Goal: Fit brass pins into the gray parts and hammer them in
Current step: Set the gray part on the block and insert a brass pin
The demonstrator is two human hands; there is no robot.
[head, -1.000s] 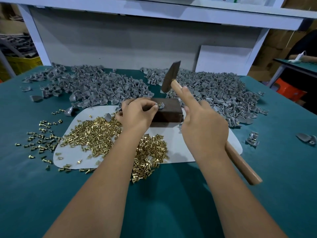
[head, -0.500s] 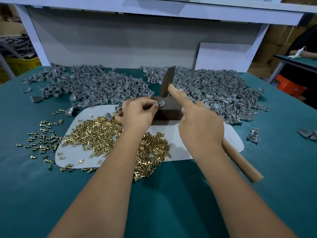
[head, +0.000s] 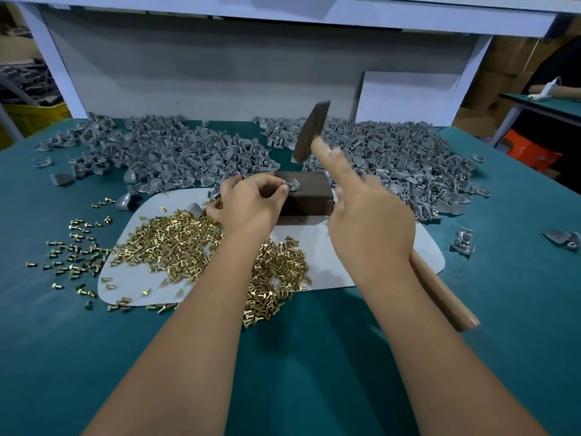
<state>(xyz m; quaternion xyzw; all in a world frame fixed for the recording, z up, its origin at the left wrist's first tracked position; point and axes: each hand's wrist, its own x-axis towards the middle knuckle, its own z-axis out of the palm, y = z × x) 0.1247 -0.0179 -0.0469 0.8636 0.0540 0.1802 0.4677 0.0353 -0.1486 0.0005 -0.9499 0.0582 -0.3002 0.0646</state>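
Both hands work over the dark block (head: 306, 196): left hand (head: 251, 206) pinches a gray part (head: 292, 185) atop it; right hand (head: 371, 225) grips the raised hammer (head: 309, 132), forefinger extended along the handle.

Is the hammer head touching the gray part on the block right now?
Apart. Head view shows the hammer head raised above the gray part, with piles visible between.

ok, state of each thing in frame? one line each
hammer: raised above the block, blurred, gripped by the right hand
gray part: on the dark block, pinched by the left hand
brass pins: loose heap on the white mat, some scattered on the green table
gray parts, left heap: loose pile
gray parts, right heap: loose pile
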